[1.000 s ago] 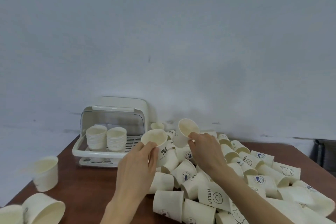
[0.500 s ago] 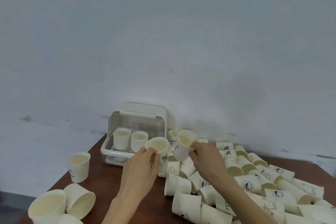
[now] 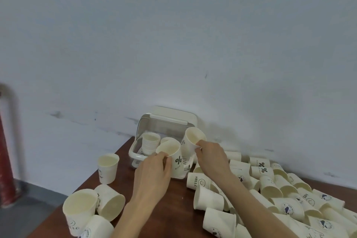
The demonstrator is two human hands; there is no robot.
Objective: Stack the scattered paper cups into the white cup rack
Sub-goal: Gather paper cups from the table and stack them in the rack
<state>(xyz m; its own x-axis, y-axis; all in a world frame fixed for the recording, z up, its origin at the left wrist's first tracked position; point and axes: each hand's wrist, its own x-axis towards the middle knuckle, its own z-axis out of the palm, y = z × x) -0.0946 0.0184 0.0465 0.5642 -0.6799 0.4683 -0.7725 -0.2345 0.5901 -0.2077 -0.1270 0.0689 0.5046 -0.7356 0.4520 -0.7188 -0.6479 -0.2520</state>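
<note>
Here, on the brown table (image 3: 164,205), the white cup rack (image 3: 170,121) stands against the wall with two short stacks inside, and many loose cups (image 3: 270,187) lie scattered to your right. Your left hand (image 3: 152,176) grasps the "%" cup (image 3: 174,157) near its rim, and your right hand (image 3: 211,157) pinches the second cup (image 3: 193,140) at its rim, both just before the rack. These cups look light and thin, so I think a hard squeeze can crush them; hold gently around the upper wall.
</note>
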